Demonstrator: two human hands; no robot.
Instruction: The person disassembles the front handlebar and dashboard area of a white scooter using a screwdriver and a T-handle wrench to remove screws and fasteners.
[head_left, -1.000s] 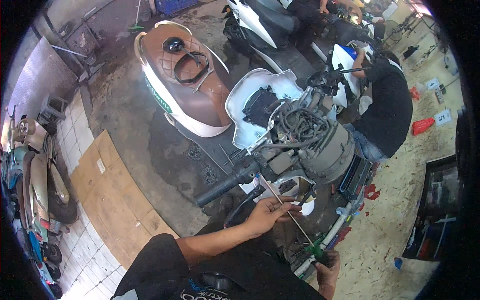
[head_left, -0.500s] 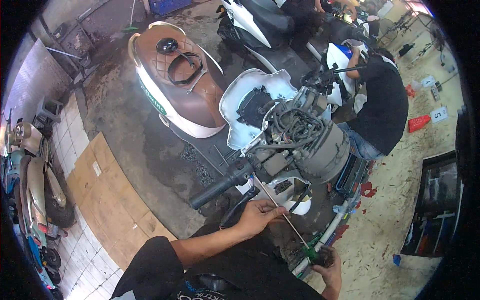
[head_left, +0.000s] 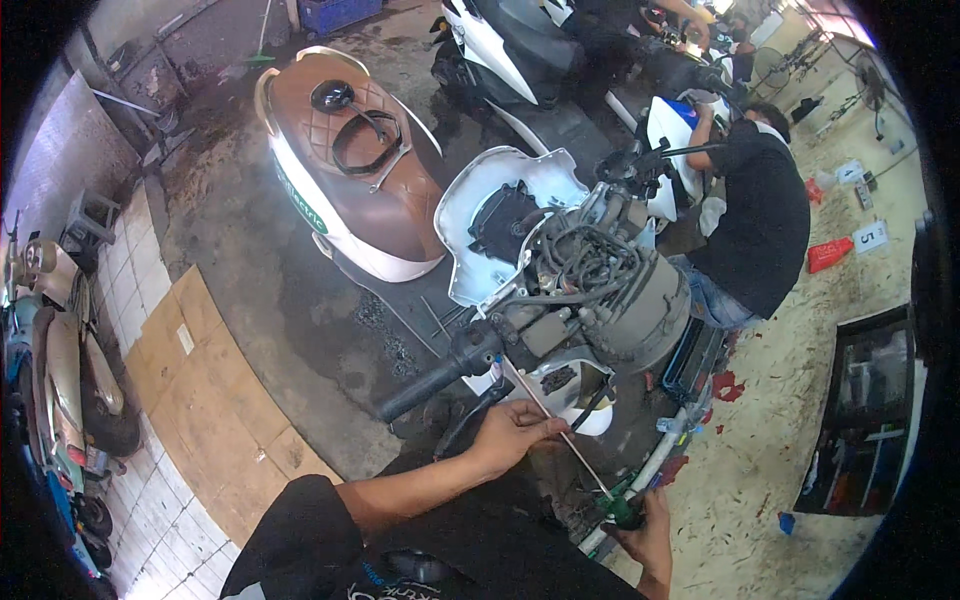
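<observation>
Stretching across the head view, a thin rod [head_left: 588, 463] slants from the inner end of the dark handlebar grip [head_left: 412, 395] down to a green handle [head_left: 620, 512]. Left hand [head_left: 510, 440] has it pinched between thumb and fingers partway along the shaft. Right hand [head_left: 650, 540] is wrapped on the green handle, though the fingers hide much of that grasp. Whether the rod's tip is truly seated, I cannot tell; it's too small out there at the grip's inner edge.

And that's the danger! A push from the right hand off the rod's line could kick the tip loose and scrape the grip. A slack left pinch would let the shaft wander; should the handlebar swing under pressure, the same slip threatens. Tangled wires [head_left: 590, 260] sit exposed just beyond, so a hard skid that way might snag one. Down low, the pale pipe [head_left: 660, 455] runs right beside the right hand: a wide turn could rap the knuckles. Beyond the work, a mirror [head_left: 332, 96] rests near the brown seat's [head_left: 385, 222] far edge; a bump might tip it off.
</observation>
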